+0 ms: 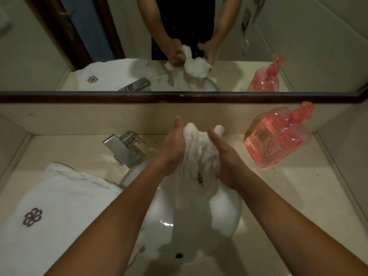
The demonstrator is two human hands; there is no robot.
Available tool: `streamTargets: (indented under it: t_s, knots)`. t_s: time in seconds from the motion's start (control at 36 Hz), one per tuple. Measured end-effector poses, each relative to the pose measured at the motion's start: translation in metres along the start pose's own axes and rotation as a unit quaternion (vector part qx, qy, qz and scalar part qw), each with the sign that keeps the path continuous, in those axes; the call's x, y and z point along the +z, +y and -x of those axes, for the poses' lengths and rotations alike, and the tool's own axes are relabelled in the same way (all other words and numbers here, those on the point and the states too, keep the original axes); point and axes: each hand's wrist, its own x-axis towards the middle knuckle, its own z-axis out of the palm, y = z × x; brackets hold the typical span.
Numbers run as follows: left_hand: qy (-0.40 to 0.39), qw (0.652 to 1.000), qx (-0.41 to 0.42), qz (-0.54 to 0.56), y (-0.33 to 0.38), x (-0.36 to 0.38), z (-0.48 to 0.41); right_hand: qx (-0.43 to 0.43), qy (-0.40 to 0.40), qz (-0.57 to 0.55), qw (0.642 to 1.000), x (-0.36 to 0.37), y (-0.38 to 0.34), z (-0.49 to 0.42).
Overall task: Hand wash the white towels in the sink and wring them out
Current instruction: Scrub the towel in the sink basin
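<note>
Left hand (174,149), right hand (228,159) around towel (199,154)

This is a bathroom, seen at its vanity. A white oval sink (227,214) is set into a beige, stone-look counter (288,206). A square chrome faucet (121,149) stands behind the sink to the left. Above it a dark-framed mirror (298,46) spans the wall and reflects a wood-framed door (89,28). Right of the sink sits a pink pump soap bottle (275,136). Left of the sink lies a folded white towel (59,206) with an embroidered flower emblem. Whether this is a home or a hotel cannot be told.
</note>
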Motion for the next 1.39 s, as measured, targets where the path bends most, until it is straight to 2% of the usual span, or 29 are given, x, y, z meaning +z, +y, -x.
streamTargets:
  t_s: [0.06,0.11,0.19,0.28,0.33,0.39,0.44,0.61,0.75,0.86,1.03,1.19,1.31,1.39]
  knots:
    - [0.013,0.997,0.053,-0.06,0.005,-0.003,-0.001,0.022,-0.035,0.014,0.999,0.009,0.004,0.005]
    - [0.054,0.982,0.145,-0.107,0.01,-0.006,-0.002,0.04,-0.045,-0.001,0.998,0.012,0.008,0.007]
    - [0.093,0.966,0.198,-0.139,0.019,-0.012,0.004,0.047,-0.058,-0.052,0.996,0.015,0.005,0.008]
    - [0.105,0.963,0.198,-0.152,0.014,-0.019,0.006,0.05,-0.098,-0.098,0.989,0.018,-0.001,0.008]
    - [0.107,0.969,0.192,-0.115,-0.001,-0.026,0.004,0.054,-0.12,-0.127,0.983,0.022,-0.005,0.008]
    - [0.101,0.977,0.172,-0.07,-0.022,-0.03,0.004,0.049,-0.128,-0.149,0.979,0.026,-0.009,0.009]
    - [0.081,0.981,0.157,-0.082,-0.044,-0.029,0.003,0.043,-0.122,-0.171,0.977,0.029,-0.013,0.007]
    - [0.085,0.978,0.185,-0.05,-0.049,-0.005,0.022,0.034,-0.064,-0.159,0.985,0.036,-0.025,0.007]
    - [0.135,0.981,0.138,-0.01,-0.04,-0.003,0.019,0.005,0.003,-0.068,0.998,0.026,-0.041,0.009]
    - [0.181,0.976,0.12,0.028,-0.031,-0.017,0.014,-0.019,0.042,-0.052,0.998,-0.004,-0.053,0.017]
    - [0.195,0.974,0.113,-0.017,-0.015,-0.027,0.006,-0.043,0.129,-0.009,0.991,-0.026,-0.052,0.013]
    - [0.13,0.987,0.09,0.003,-0.015,0.014,0.002,-0.034,0.128,-0.033,0.991,0.032,-0.015,0.0]
    - [0.182,0.979,0.088,0.024,-0.016,0.025,-0.011,-0.029,0.126,-0.062,0.99,0.048,0.004,0.006]
    - [0.174,0.981,0.078,0.026,-0.011,0.02,-0.015,-0.032,0.113,-0.03,0.993,0.047,0.004,0.012]
